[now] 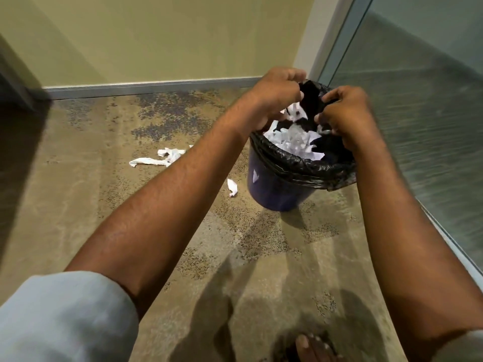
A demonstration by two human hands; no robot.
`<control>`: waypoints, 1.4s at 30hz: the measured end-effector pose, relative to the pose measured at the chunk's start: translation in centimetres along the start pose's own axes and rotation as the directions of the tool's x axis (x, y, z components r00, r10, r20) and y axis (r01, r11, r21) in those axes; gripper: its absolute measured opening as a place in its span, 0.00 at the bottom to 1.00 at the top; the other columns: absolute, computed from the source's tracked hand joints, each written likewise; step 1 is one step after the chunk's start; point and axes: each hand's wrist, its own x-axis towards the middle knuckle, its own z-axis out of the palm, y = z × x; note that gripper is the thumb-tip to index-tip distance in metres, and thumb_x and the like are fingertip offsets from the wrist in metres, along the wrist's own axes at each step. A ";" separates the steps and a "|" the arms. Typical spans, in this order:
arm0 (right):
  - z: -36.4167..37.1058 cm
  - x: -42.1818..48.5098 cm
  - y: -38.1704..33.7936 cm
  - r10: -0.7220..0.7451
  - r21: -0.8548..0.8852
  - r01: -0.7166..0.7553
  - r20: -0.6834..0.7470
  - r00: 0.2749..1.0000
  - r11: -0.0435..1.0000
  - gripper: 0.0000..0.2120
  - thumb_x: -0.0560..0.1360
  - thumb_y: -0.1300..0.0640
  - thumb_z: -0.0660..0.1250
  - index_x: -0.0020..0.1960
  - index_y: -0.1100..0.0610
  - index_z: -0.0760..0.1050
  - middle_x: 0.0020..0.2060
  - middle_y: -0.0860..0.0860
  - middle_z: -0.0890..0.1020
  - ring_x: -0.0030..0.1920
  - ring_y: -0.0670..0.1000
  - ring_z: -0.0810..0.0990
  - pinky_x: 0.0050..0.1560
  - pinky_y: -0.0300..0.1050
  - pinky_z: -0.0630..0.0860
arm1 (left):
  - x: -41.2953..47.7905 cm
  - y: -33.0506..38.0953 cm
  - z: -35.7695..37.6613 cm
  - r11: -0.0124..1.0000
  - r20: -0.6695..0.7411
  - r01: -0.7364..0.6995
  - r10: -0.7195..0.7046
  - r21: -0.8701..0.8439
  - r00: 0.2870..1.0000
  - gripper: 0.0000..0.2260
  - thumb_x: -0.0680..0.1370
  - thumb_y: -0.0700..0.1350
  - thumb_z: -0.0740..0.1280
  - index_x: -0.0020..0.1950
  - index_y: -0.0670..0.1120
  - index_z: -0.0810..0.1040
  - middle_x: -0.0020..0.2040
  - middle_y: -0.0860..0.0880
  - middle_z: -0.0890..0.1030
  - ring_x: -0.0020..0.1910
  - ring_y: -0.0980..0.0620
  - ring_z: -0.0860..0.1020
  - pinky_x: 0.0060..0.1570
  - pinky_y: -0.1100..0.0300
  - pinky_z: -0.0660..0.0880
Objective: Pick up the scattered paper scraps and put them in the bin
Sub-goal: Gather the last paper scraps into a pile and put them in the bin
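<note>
A dark blue bin [271, 189] with a black liner [300, 165] stands on the carpet by the glass wall, with several white paper scraps [292, 142] piled inside. Both my hands hover over its opening with curled fingers. My left hand [277, 96] is above the far left rim, and white scraps show just under its fingers. My right hand [345, 116] is above the right rim and pinches a small white scrap at its fingertips. A long crumpled scrap [162, 158] lies on the floor left of the bin. A smaller scrap [232, 187] lies close to the bin's left side.
Patterned beige carpet [104, 205] covers the floor. A yellow wall with a grey skirting [146, 87] closes the back, and a frosted glass wall [418, 126] runs along the right. My bare foot [311, 347] shows at the bottom edge.
</note>
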 end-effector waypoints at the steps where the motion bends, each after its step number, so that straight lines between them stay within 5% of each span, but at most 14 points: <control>1: 0.0 0.0 -0.3 -0.019 -0.011 0.019 -0.028 0.999 1.000 0.15 0.64 0.64 0.80 0.43 0.49 0.80 0.45 0.52 0.86 0.41 0.53 0.83 0.35 0.41 0.74 | 0.0 0.1 -0.2 1.000 -0.001 -0.008 0.008 0.013 1.000 0.25 0.82 0.34 0.64 0.79 0.50 0.73 0.70 0.50 0.78 0.58 0.52 0.77 0.58 0.53 0.80; 5: 0.0 -0.8 -1.9 -0.114 0.003 0.115 -0.143 0.983 0.993 0.09 0.66 0.60 0.78 0.44 0.49 0.84 0.41 0.46 0.87 0.42 0.48 0.86 0.38 0.37 0.76 | 0.0 0.2 -1.0 0.999 -0.037 -0.041 0.041 -0.012 0.998 0.21 0.83 0.37 0.65 0.76 0.49 0.76 0.64 0.49 0.82 0.54 0.55 0.78 0.52 0.59 0.79; 10: 1.7 -2.3 -4.5 -0.272 0.118 0.290 -0.149 0.951 0.950 0.08 0.66 0.56 0.77 0.45 0.49 0.85 0.39 0.45 0.87 0.42 0.45 0.87 0.48 0.51 0.87 | -0.3 -0.4 -2.9 0.950 -0.196 -0.089 0.030 -0.299 0.980 0.12 0.81 0.32 0.65 0.63 0.40 0.80 0.51 0.38 0.86 0.40 0.48 0.84 0.50 0.51 0.86; 16: 7.4 -7.6 -9.1 -0.465 0.248 0.450 -0.001 0.885 0.858 0.07 0.74 0.61 0.77 0.50 0.53 0.86 0.42 0.47 0.87 0.44 0.46 0.88 0.46 0.50 0.87 | -1.9 -3.7 -8.2 0.943 -0.418 -0.117 -0.026 -0.313 0.908 0.07 0.83 0.36 0.66 0.58 0.39 0.81 0.40 0.45 0.84 0.31 0.54 0.81 0.33 0.60 0.81; 19: 11.2 -10.1 -10.2 -0.512 0.282 0.465 0.122 0.850 0.839 0.07 0.75 0.63 0.76 0.52 0.56 0.85 0.43 0.46 0.86 0.44 0.45 0.87 0.43 0.45 0.87 | -2.2 -8.0 -10.9 0.969 -0.458 -0.015 -0.103 -0.247 0.883 0.04 0.80 0.36 0.68 0.51 0.43 0.82 0.38 0.48 0.85 0.32 0.53 0.81 0.32 0.59 0.79; 22: 15.1 -10.8 -9.5 -0.506 0.233 0.457 0.241 0.828 0.859 0.08 0.75 0.63 0.76 0.51 0.52 0.84 0.41 0.46 0.85 0.43 0.48 0.86 0.45 0.50 0.87 | -3.3 -12.8 -12.6 0.979 -0.431 0.035 -0.120 -0.199 0.895 0.02 0.79 0.37 0.71 0.48 0.42 0.81 0.33 0.49 0.82 0.28 0.54 0.79 0.33 0.56 0.79; 24: 17.6 -10.3 -8.2 -0.474 0.232 0.418 0.303 0.827 0.878 0.10 0.74 0.61 0.77 0.50 0.48 0.82 0.40 0.45 0.83 0.42 0.47 0.84 0.45 0.52 0.86 | -3.9 -16.0 -13.0 0.982 -0.433 0.113 -0.168 -0.150 0.886 0.02 0.79 0.36 0.72 0.47 0.41 0.81 0.33 0.47 0.81 0.26 0.52 0.77 0.29 0.57 0.75; 27: 20.8 -8.9 -5.1 -0.404 0.085 0.402 0.358 0.842 0.912 0.13 0.73 0.59 0.78 0.56 0.49 0.83 0.45 0.46 0.82 0.44 0.47 0.80 0.44 0.42 0.76 | -4.3 -20.9 -12.8 0.958 -0.443 0.288 -0.261 -0.006 0.858 0.03 0.78 0.38 0.74 0.51 0.42 0.84 0.42 0.41 0.85 0.33 0.46 0.80 0.36 0.54 0.77; 30: 23.1 -7.8 -0.9 -0.251 -0.098 0.331 0.466 0.849 0.938 0.18 0.73 0.61 0.78 0.61 0.49 0.82 0.53 0.48 0.81 0.51 0.50 0.80 0.47 0.41 0.73 | -4.6 -25.5 -12.2 0.837 -0.339 0.390 -0.266 0.383 0.902 0.13 0.75 0.44 0.78 0.59 0.48 0.85 0.55 0.43 0.86 0.47 0.46 0.83 0.48 0.56 0.78; 33: 24.6 -7.6 3.0 -0.150 -0.244 0.323 0.537 0.830 0.914 0.24 0.72 0.63 0.79 0.65 0.48 0.81 0.62 0.52 0.80 0.57 0.53 0.80 0.54 0.44 0.78 | -5.1 -28.7 -11.3 0.683 -0.220 0.353 -0.278 0.639 0.935 0.23 0.76 0.49 0.78 0.70 0.52 0.80 0.63 0.44 0.82 0.58 0.44 0.81 0.57 0.51 0.80; 37: 25.4 -7.8 6.8 -0.053 -0.372 0.350 0.616 0.786 0.860 0.33 0.74 0.66 0.73 0.76 0.47 0.74 0.76 0.56 0.69 0.76 0.61 0.68 0.74 0.61 0.72 | -5.6 -31.1 -10.4 0.602 -0.230 0.300 -0.192 0.740 0.954 0.22 0.75 0.54 0.78 0.68 0.56 0.80 0.61 0.47 0.77 0.57 0.47 0.77 0.50 0.56 0.76; 39: 25.7 -7.8 8.3 -0.072 -0.399 0.392 0.619 0.782 0.829 0.30 0.75 0.67 0.72 0.74 0.48 0.75 0.76 0.56 0.70 0.75 0.61 0.69 0.73 0.59 0.73 | -5.6 -31.6 -10.2 0.579 -0.241 0.267 -0.123 0.770 0.963 0.16 0.78 0.53 0.76 0.65 0.55 0.82 0.59 0.48 0.77 0.53 0.50 0.75 0.47 0.57 0.75; 42: 26.3 -7.7 9.3 -0.158 -0.371 0.393 0.526 0.836 0.841 0.19 0.77 0.69 0.69 0.63 0.53 0.84 0.62 0.54 0.81 0.63 0.57 0.80 0.60 0.49 0.79 | -5.5 -32.0 -10.0 0.554 -0.228 0.221 -0.057 0.802 0.972 0.10 0.81 0.50 0.73 0.61 0.50 0.83 0.56 0.49 0.78 0.49 0.53 0.73 0.45 0.59 0.72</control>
